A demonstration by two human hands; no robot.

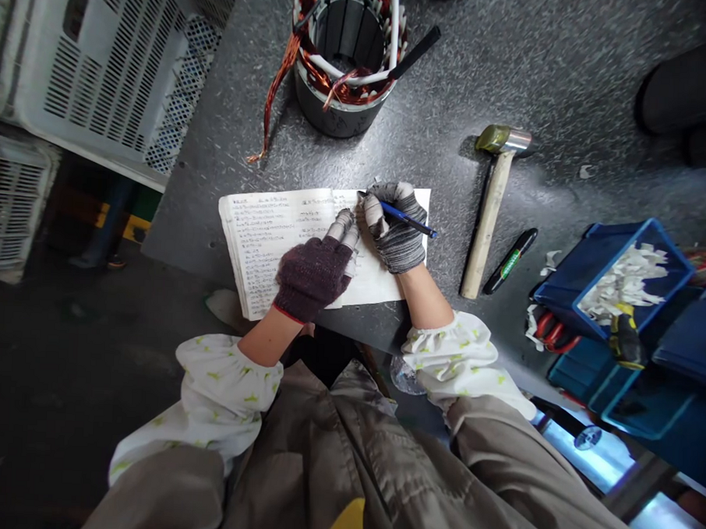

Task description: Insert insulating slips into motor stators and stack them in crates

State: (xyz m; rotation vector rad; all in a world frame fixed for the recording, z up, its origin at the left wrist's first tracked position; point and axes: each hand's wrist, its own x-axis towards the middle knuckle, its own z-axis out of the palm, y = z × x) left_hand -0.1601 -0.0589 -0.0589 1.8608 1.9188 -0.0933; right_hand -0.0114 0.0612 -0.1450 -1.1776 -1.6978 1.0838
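Note:
An open notebook [260, 245] with handwritten lines lies near the front edge of the dark speckled table. My left hand [318, 267], in a dark maroon glove with pale fingertips, rests on its pages with the fingers stretched out. In a grey striped glove, my right hand [397, 229] is closed around a blue pen [410, 219] over the right-hand page. The pen's tip points toward the upper left, close to the paper. Beyond the notebook stands a motor stator [345, 112] with copper windings, loose copper leads and a black sleeve.
Right of the notebook lie a wooden-handled mallet [489, 216] and a black marker [510, 261]. A blue bin [569, 266] of white pieces stands further right, beside a yellow-and-black handled tool [627, 339]. White plastic crates [104, 74] are at the left; a dark cylinder [682, 95] is at the far right.

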